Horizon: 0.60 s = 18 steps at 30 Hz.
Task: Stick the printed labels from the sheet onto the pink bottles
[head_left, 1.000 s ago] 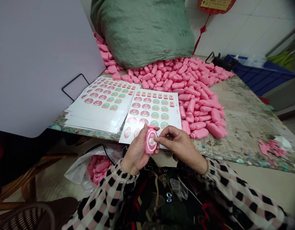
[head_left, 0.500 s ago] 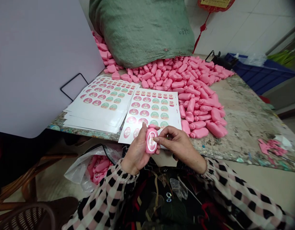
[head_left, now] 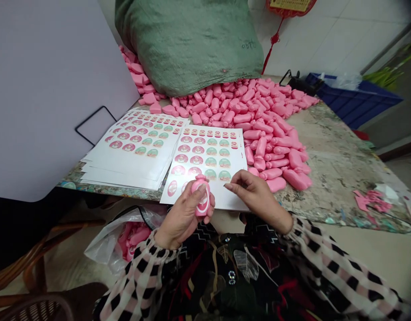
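Note:
My left hand point(head_left: 182, 215) is closed round a small pink plastic bottle point(head_left: 201, 211), held upright at the table's near edge. An oval white-and-pink sticker lies on the bottle's front, and my left thumb presses over it. To the right, apart from the bottle, my right hand point(head_left: 259, 196) hovers over the lower corner of a sticker sheet point(head_left: 222, 196). Its thumb points left and its fingers are loosely bent, with nothing visible between them. Rows of pink oval, green round and small red stickers cover the sheet, whose lower part is partly hidden by my left hand.
More sticker sheets point(head_left: 125, 171) lie stacked at left beside a grey panel point(head_left: 51, 89). Many pink bottles point(head_left: 259, 127) spill from a green sack point(head_left: 192, 44) over the worn table point(head_left: 342, 178). A plastic bag point(head_left: 103, 243) of pink bottles sits below. A blue bin point(head_left: 355, 100) stands behind right.
My right hand has come off the bottle's sticker and moved right, over the sheet. My left hand has shifted slightly left with the bottle, its thumb now on the sticker.

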{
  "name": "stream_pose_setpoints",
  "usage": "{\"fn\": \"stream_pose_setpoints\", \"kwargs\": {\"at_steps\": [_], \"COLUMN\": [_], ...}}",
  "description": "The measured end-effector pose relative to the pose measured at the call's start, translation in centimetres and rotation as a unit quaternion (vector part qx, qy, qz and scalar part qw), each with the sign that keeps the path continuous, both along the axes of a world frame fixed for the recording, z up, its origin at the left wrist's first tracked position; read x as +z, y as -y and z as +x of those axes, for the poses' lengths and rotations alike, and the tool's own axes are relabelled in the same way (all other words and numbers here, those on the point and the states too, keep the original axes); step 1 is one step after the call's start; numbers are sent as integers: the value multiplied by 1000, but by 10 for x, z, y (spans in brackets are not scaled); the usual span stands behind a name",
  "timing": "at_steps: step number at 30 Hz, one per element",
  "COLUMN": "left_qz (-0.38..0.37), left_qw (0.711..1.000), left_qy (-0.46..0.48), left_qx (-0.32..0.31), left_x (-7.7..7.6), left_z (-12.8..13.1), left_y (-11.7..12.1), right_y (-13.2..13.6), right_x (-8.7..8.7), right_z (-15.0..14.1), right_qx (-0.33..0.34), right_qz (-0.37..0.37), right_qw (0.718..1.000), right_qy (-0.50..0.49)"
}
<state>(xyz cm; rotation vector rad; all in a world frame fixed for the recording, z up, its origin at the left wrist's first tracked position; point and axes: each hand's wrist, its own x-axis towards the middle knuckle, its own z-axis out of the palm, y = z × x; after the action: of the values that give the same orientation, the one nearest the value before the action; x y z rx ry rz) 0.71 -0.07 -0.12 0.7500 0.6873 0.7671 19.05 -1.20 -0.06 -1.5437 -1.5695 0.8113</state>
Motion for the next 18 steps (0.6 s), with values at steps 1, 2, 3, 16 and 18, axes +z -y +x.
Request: {"fn": "stream_pose_setpoints", "kwargs": {"at_steps": [1, 2, 3, 16, 18], "left_qz": [-7, -16, -28, -54, -50], "left_qw": [1000, 1000, 999, 976, 948], "left_qy": [6, 14, 22, -179, -252], "left_qx": [6, 8, 2, 114, 187], "left_x": [-1, -2, -3, -8, -25], "left_z": [1, 3, 6, -47, -78], "left_y": [0, 1, 2, 30, 35], "right_y": [-1, -1, -1, 22, 32], "right_x": [-1, -1, -2, -9, -5], "right_z": [-1, -4, -9, 48, 79], "right_qx": [-20, -34, -43, -81, -162], "right_qz": [2, 2, -1, 52, 34], "right_qw": [1000, 999, 998, 973, 920], "right_qy": [-19, -38, -55, 211, 354]}}
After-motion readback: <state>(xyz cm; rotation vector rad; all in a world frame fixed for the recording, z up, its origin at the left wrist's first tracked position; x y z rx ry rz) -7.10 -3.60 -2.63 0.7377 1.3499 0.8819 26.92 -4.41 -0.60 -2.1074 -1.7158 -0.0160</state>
